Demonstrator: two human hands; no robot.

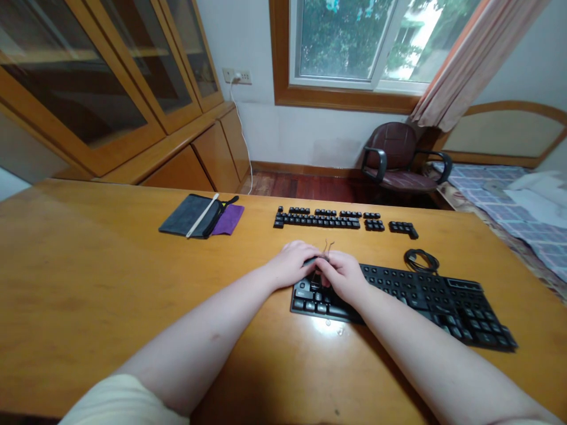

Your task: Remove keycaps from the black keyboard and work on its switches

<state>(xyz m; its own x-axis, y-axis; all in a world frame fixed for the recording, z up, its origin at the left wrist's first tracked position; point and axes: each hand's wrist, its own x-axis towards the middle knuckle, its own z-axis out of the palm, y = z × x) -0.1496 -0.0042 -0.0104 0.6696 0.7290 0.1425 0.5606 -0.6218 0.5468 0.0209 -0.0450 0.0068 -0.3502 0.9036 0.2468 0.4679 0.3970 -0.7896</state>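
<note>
A black keyboard (pixel 398 289) lies at an angle on the wooden desk, its left end under my hands. My right hand (pixel 345 273) is closed in a pinch just above that end, around what looks like a wire keycap puller (pixel 328 247); two thin bent wires stick up past the fingertips. Close against it, my left hand (pixel 292 262) has its fingers curled over the keyboard's upper left corner. Something dark shows under the left thumb, but the fingers hide what it is. Beyond the keyboard, loose black keycaps (pixel 321 221) are laid out in rows.
The keyboard's coiled black cable (pixel 420 260) lies behind it. Farther left on the desk (pixel 110 265) are a dark grey pouch (pixel 181 215), a pale stick (pixel 202 216) across it and a purple cloth (pixel 228 220). A chair (pixel 394 156) stands beyond the far edge.
</note>
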